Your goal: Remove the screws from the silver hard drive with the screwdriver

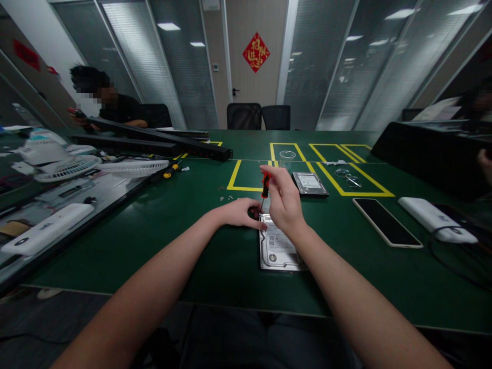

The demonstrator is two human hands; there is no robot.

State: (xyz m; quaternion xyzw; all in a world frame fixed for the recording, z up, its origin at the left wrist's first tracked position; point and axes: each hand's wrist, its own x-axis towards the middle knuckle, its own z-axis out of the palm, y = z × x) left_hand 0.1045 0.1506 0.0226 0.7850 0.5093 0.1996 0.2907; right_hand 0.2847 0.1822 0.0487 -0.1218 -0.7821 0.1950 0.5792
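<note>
A silver hard drive (282, 251) with a white label lies flat on the green table in front of me, partly covered by my right forearm. My right hand (284, 200) is closed around a screwdriver (265, 185) with a red and black handle. The shaft points down at the drive's far left corner, where the tip is hard to make out. My left hand (242, 212) grips that same corner, its thumb on the top face and its fingers curled beside the shaft. Several tiny screws (226, 198) lie on the table beyond my left hand.
A second hard drive (309, 183) lies beyond my right hand, near a clear plastic cup (287, 157) and glasses (348, 178). A phone (386, 222) and white power bank (437, 219) lie right. Panels, fan parts (57, 159) and a yellow-black tool (171, 171) crowd the left. A person (126, 108) sits across.
</note>
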